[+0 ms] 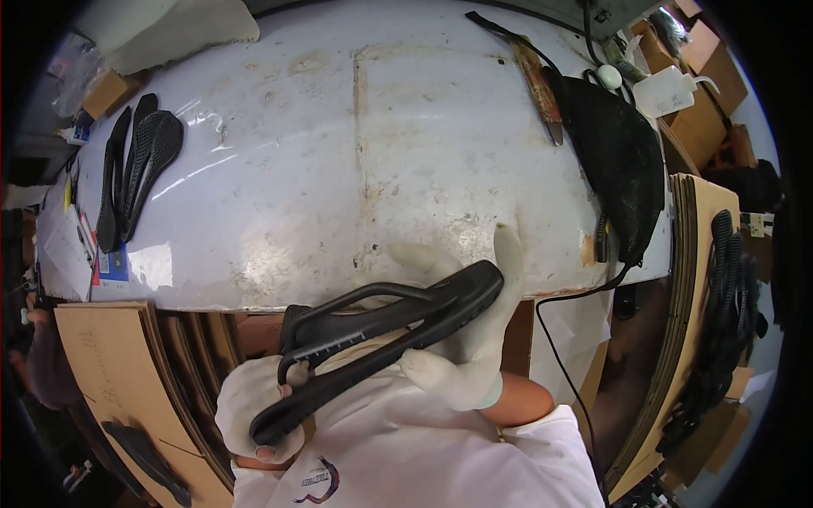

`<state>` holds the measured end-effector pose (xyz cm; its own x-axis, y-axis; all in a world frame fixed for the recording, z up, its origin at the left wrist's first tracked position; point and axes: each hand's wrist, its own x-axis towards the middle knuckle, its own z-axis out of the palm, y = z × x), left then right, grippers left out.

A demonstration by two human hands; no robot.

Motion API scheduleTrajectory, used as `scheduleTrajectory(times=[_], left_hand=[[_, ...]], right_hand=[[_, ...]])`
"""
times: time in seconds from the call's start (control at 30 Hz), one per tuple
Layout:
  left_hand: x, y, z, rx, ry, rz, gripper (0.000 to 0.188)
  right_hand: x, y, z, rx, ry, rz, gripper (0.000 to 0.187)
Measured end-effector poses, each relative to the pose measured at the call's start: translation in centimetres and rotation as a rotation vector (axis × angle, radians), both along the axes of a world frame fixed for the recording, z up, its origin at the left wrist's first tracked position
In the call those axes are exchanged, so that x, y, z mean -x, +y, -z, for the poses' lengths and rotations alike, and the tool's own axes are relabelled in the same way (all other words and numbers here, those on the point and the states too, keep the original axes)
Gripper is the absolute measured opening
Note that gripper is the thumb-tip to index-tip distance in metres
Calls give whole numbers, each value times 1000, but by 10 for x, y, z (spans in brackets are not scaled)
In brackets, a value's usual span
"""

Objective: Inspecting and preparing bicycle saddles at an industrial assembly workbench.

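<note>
A black bicycle saddle [381,345] is held at a slant in front of my chest, its underside and rails turned toward me. At its wide lower-left end, my left hand [254,406] is closed around the edge; it wears a white glove, with bare fingertips showing. My right hand [478,351], also in a white glove, grips the narrow upper-right end. Its thumb lies on the near side, one finger stretches up past the tip, and the other fingers are partly hidden behind the saddle. A pale marked scale runs along one rail.
More black saddles [140,169] lie on the white worktable [279,169] at left. Toward the right are a black mesh cloth [614,152], a worn tapered tool [539,89] and a white squeeze bottle [665,91]. A black cable [550,334] hangs over the front edge. Cardboard stacks [106,364] flank me.
</note>
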<state>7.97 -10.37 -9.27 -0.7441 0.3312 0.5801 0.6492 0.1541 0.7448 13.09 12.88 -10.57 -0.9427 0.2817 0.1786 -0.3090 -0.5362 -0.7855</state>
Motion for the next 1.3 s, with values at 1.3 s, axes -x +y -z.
scheduleTrajectory(times=[1.3], left_hand=[[-5, -2, 10, -135, -158, 75, 68]], right_hand=[[-2, 7, 10, 28, 38, 127, 62]])
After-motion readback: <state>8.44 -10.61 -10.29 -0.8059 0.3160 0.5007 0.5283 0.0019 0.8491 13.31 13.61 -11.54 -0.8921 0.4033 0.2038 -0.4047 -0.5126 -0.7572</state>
